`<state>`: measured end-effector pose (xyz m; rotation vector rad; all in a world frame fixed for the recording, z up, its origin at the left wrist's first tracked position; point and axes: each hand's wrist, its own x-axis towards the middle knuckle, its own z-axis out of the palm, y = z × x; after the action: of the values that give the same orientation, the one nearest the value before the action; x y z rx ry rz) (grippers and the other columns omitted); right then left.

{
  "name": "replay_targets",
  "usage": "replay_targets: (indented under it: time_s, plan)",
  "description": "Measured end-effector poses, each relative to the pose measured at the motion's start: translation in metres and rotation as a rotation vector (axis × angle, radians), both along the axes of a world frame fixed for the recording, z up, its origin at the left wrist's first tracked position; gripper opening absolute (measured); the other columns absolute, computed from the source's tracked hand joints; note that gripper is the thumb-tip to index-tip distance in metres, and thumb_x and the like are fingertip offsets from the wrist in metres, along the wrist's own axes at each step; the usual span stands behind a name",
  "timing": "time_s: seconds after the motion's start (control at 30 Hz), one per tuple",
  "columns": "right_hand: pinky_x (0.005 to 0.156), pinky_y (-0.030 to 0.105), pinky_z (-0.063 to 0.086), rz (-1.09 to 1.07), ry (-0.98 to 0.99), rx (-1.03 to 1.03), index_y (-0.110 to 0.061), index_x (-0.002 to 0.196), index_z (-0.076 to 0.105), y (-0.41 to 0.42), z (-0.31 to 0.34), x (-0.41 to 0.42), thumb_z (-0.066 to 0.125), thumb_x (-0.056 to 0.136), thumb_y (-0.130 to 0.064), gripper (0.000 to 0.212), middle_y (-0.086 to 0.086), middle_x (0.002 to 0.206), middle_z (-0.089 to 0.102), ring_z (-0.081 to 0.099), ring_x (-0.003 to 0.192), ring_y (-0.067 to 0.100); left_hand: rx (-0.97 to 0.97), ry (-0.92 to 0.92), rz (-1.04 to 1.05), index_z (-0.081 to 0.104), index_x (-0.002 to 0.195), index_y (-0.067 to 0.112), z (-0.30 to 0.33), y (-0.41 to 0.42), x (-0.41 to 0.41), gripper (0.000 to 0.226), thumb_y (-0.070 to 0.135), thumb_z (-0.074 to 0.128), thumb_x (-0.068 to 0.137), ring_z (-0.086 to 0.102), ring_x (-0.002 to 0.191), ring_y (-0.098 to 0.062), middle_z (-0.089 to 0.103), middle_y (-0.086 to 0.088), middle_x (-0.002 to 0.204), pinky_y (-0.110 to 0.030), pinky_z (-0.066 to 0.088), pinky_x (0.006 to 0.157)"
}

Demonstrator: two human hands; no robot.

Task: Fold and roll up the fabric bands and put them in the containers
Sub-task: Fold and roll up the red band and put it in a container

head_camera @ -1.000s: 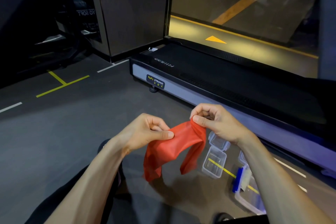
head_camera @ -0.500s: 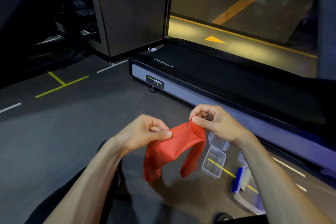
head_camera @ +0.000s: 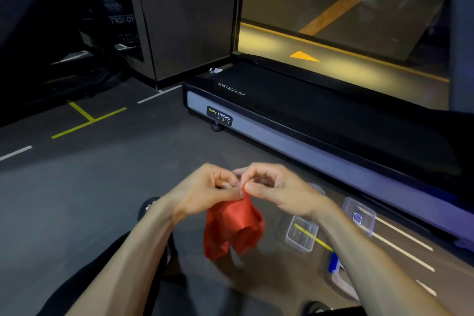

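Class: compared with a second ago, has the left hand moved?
Yes. The left hand moved rightward, toward the treadmill, meeting the right hand above the red band.

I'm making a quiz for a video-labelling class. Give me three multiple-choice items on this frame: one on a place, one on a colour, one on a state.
1. Where does the open clear container sit?
A. on the treadmill
B. on the floor under the right forearm
C. in the person's lap

2. What colour is the fabric band?
A. red
B. blue
C. green

3. How is the band held?
A. lying flat on the floor
B. gripped by the left hand alone
C. pinched at its top by both hands, the rest hanging

Key: 1 B, it stands on the dark floor across a yellow line; 2 A, the cloth is plainly red; 3 C, the right hand meets the left at its top.
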<state>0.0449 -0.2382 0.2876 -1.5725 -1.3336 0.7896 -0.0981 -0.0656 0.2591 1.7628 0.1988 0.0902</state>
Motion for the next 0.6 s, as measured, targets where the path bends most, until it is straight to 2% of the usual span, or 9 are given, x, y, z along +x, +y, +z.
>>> replay_targets:
  time_s: [0.1, 0.23, 0.37, 0.43, 0.5, 0.6]
  plan:
    - [0.090, 0.024, 0.046, 0.021, -0.056, 0.001, -0.010, 0.100, 0.067, 0.009, -0.006, -0.010, 0.063, 0.101, -0.009, 0.004, -0.005, 0.096, 0.066, 0.060, 0.093, 0.006, 0.018, -0.025, -0.026, 0.066, 0.077, 0.003, -0.003, 0.003, 0.001, 0.010, 0.012, 0.069, 0.082, 0.041, 0.072, -0.022, 0.057, -0.009, 0.070, -0.043, 0.029, 0.068]
    - [0.088, 0.026, 0.047, 0.022, -0.093, -0.030, -0.011, 0.100, 0.066, 0.010, 0.001, -0.007, 0.062, 0.102, -0.011, 0.005, -0.003, 0.094, 0.067, 0.061, 0.091, 0.008, 0.072, -0.035, 0.017, 0.066, 0.074, 0.011, -0.004, 0.005, -0.001, 0.020, 0.030, 0.072, 0.077, 0.044, 0.068, -0.018, 0.059, -0.001, 0.067, -0.036, 0.032, 0.064]
    - [0.074, 0.023, 0.044, 0.023, -0.164, -0.051, -0.015, 0.095, 0.066, 0.006, 0.009, 0.002, 0.063, 0.101, -0.012, 0.008, -0.008, 0.082, 0.063, 0.055, 0.077, 0.004, 0.047, -0.052, 0.034, 0.073, 0.082, 0.020, -0.005, 0.002, 0.002, 0.022, 0.040, 0.077, 0.076, 0.052, 0.070, -0.017, 0.067, 0.000, 0.071, -0.036, 0.038, 0.070]
    - [0.072, 0.020, 0.044, 0.010, -0.120, -0.019, -0.009, 0.096, 0.066, 0.004, 0.015, 0.005, 0.063, 0.101, -0.007, 0.007, -0.008, 0.080, 0.063, 0.054, 0.074, 0.004, 0.001, -0.045, 0.014, 0.074, 0.088, 0.021, -0.003, 0.003, 0.002, 0.022, 0.040, 0.079, 0.079, 0.055, 0.074, -0.019, 0.068, -0.002, 0.076, -0.037, 0.040, 0.072]
    - [0.073, 0.017, 0.045, -0.024, -0.037, 0.047, -0.004, 0.096, 0.066, 0.000, 0.021, 0.009, 0.062, 0.100, -0.003, 0.005, -0.009, 0.081, 0.065, 0.056, 0.074, 0.003, -0.015, -0.019, -0.039, 0.073, 0.092, 0.013, -0.001, 0.004, 0.000, 0.024, 0.035, 0.077, 0.085, 0.059, 0.077, -0.017, 0.070, -0.005, 0.080, -0.036, 0.045, 0.075]
    - [0.072, 0.017, 0.045, -0.085, 0.052, 0.115, -0.009, 0.096, 0.066, -0.008, 0.028, 0.019, 0.062, 0.099, -0.011, 0.006, -0.009, 0.080, 0.066, 0.056, 0.074, 0.006, -0.036, -0.030, -0.034, 0.071, 0.094, 0.005, 0.001, 0.006, -0.003, 0.023, 0.028, 0.073, 0.093, 0.061, 0.079, -0.018, 0.070, -0.009, 0.083, -0.035, 0.047, 0.077]
